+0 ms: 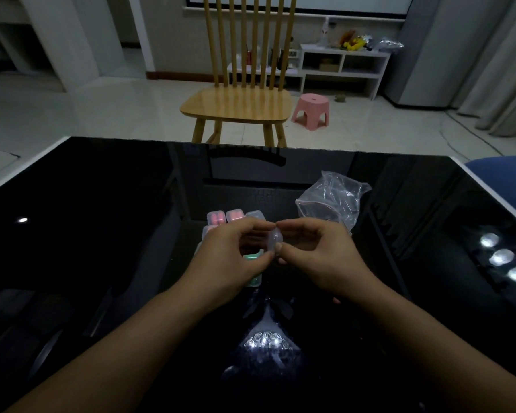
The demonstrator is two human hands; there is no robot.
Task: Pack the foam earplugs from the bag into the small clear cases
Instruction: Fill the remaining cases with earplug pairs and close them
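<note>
Hands: left hand (236, 254) and right hand (313, 251) both pinch one small clear case (274, 242) above the table (102, 234); contents unreadable
Done: pink-filled cases (225, 217) grouped behind, green one (252, 259) under the left hand
Left: bag (334, 198) looks near empty, judged nearly finished

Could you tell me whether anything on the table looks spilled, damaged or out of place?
Nothing stands out. The clear bag lies crumpled but intact on the black table, the filled cases sit grouped together, and both hands pinch one small clear case between them. No loose earplugs are visible.
</note>
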